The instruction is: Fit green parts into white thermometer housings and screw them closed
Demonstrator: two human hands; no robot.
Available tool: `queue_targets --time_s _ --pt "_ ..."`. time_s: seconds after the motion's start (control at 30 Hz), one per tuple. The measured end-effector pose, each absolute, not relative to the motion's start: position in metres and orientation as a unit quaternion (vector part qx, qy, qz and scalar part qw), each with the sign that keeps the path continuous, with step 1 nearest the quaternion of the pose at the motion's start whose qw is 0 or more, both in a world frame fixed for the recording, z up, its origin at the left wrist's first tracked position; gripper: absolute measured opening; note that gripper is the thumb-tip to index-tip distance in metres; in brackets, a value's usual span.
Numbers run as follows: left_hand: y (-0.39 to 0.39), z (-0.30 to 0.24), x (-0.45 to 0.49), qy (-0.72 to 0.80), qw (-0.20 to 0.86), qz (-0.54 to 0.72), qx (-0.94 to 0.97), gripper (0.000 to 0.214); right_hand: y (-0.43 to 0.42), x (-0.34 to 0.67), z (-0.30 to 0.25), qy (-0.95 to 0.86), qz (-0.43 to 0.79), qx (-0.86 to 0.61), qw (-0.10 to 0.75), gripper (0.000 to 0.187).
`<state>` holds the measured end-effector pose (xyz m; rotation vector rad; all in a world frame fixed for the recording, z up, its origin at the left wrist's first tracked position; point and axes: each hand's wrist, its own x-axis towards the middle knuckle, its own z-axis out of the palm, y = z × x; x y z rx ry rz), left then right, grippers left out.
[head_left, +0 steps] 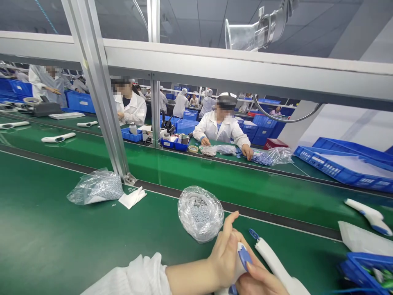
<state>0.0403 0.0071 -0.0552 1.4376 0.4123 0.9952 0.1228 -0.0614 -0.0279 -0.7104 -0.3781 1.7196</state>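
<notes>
My left hand point(222, 256) is wrapped around a white-and-blue handheld device point(245, 257), with one finger sticking up and away from it. From the lower right, my right hand point(260, 280) grips the same device, its thumb against the blue part. Much of the device is hidden by my fingers and the frame's bottom edge. Just right of my hands lies a white curved plastic housing point(276, 262) with a blue oval tip. Beyond my left hand stands an open clear bag point(201, 215) of small grey metal parts.
A second bag of small parts point(100, 188) and a folded white tissue point(133, 198) lie near a metal post point(101, 90). A blue bin point(365, 266) is at the lower right. White devices point(58, 138) rest on the green conveyor belt. Across it, a co-worker point(221, 127) handles bagged parts.
</notes>
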Motion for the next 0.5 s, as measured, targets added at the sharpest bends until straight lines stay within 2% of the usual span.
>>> queue_targets --time_s 0.13,0.27,0.4,0.5 --pt "0.009 -0.056 0.039 0.145 0.581 0.452 0.661 0.072 -0.058 0.127 -0.037 -0.215 0.706 -0.341 0.581 0.037" --pt "0.009 -0.057 0.037 0.168 0.589 0.439 0.657 0.071 -0.056 0.127 -0.046 -0.301 0.561 -0.505 0.583 0.048" --pt "0.017 -0.063 0.045 0.244 0.636 0.414 0.604 0.065 -0.054 0.148 -0.043 -0.453 0.334 -0.635 0.529 0.039" --pt "0.034 -0.073 0.058 0.312 0.578 0.368 0.658 0.052 -0.045 0.196 -0.033 -0.461 0.287 -0.664 0.515 0.031"
